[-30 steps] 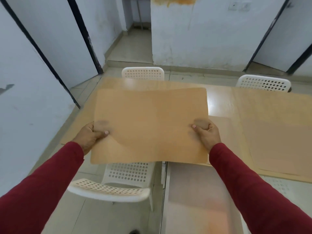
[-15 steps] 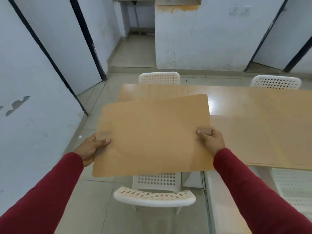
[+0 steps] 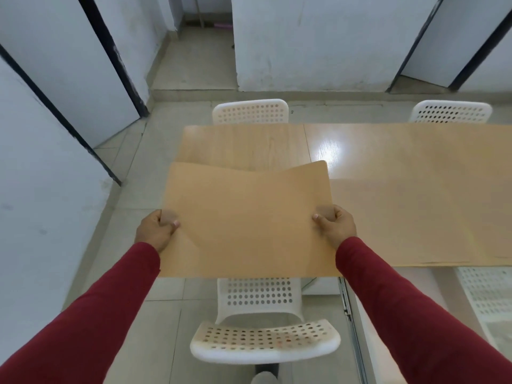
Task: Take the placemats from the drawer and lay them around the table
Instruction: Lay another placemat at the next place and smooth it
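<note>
- Placemat (image 3: 249,220): tan, rectangular, with rounded corners; held in the air by both short edges over the near left part of the tabletop. Its far edge sags in the middle, and its near edge hangs past the tabletop, above a chair.
- Left hand (image 3: 156,231): pinching the placemat's left edge, thumb on top, fingers underneath and hidden. Red sleeve (image 3: 91,314) to the wrist.
- Right hand (image 3: 336,225): pinching the placemat's right edge, thumb on top, fingers curled beneath. Matching red sleeve.
- Tabletop (image 3: 249,142): light wood finish, with a seam running across it and a bright glare patch just beyond the held placemat's far right corner.
- Laid placemat (image 3: 415,217): same tan colour, flat on the tabletop just right of the held one; its right end runs out of frame, so I cannot tell whether it is one sheet or more.
- Near chair (image 3: 266,342): white, perforated, tucked at the tabletop's near side directly below the held placemat.
- Far chairs: two white perforated backs at the far side, one on the left (image 3: 250,112), one on the right (image 3: 451,112).
- Fourth chair (image 3: 487,295): white perforated seat, partly visible at the near right.
- Floor (image 3: 194,65): pale tile; white walls with dark door frames around.
</note>
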